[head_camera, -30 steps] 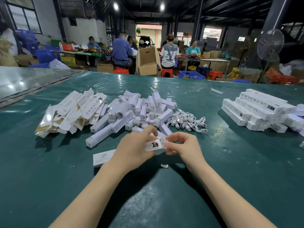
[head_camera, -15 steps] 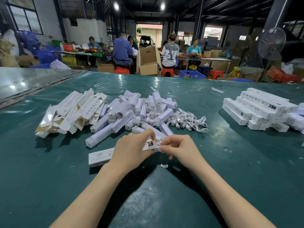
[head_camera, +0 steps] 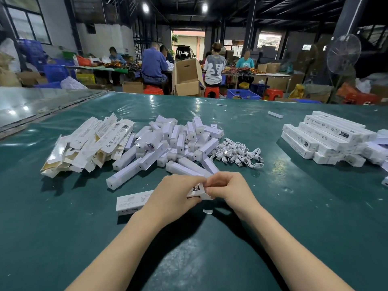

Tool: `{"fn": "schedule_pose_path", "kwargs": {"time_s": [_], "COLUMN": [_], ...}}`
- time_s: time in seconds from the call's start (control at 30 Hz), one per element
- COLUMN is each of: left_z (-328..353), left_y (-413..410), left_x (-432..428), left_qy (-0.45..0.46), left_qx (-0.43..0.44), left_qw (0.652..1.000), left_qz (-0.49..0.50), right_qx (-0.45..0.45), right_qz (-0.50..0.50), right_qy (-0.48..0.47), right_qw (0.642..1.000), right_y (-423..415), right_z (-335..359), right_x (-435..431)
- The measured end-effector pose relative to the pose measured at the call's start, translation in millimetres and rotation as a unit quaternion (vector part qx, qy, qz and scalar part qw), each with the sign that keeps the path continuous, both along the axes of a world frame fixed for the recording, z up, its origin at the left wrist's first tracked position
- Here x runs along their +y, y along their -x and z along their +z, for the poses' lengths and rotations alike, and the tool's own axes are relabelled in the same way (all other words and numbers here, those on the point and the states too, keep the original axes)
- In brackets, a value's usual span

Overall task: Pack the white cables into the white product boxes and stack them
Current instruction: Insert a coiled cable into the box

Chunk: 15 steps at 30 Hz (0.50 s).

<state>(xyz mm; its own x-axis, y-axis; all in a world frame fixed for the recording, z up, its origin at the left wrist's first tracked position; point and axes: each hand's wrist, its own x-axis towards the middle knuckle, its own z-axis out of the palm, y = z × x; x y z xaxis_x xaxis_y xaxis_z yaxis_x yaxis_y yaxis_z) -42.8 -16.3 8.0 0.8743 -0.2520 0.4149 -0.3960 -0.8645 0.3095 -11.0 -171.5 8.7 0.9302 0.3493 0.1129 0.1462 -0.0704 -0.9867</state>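
"CE FC RoHS" marks on flat cartons [head_camera: 111,142] and stacked boxes [head_camera: 314,120]

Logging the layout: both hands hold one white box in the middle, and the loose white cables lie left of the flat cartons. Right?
Wrong side: the head view shows the loose white cables right of the flat cartons. Left hand and right hand do hold one white box in the middle.

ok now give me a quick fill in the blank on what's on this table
1. The left hand and right hand together hold one product box, coloured ____.
2. The loose cables lie to the ____ of the heap of small boxes.
3. The flattened cartons lie on that heap's ____ side.

Missing words: white; right; left
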Motion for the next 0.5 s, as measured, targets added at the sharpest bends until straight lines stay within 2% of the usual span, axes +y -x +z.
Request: {"fn": "schedule_pose_path", "kwargs": {"time_s": [0.13,0.33,0.43,0.5], "left_z": [-2.6,-0.4,0.1,0.5], "left_y": [1.0,0.0,1.4,1.1], "left_x": [-2.9,2.3,1.8,1.8], "left_qy": [-0.017,-0.016,-0.012,-0.009], "left_qx": [0.017,0.009,0.011,0.007], "left_qw": [0.999,0.998,0.999,0.999], "left_qz": [0.025,0.052,0.048,0.045], "right_qx": [-0.014,0.061,0.048,0.026], "right_qz": [-0.056,-0.009,0.055,0.06], "right_qy": [0.039,-0.069,-0.052,-0.042], "right_qw": [0.998,0.996,0.996,0.997], "right_y": [0.5,-3.7,-0.3,1.3], "right_z": [-7.0,-4.2,-2.5,-2.8], "right_x": [7.3,0.5,1.2,3.4]}}
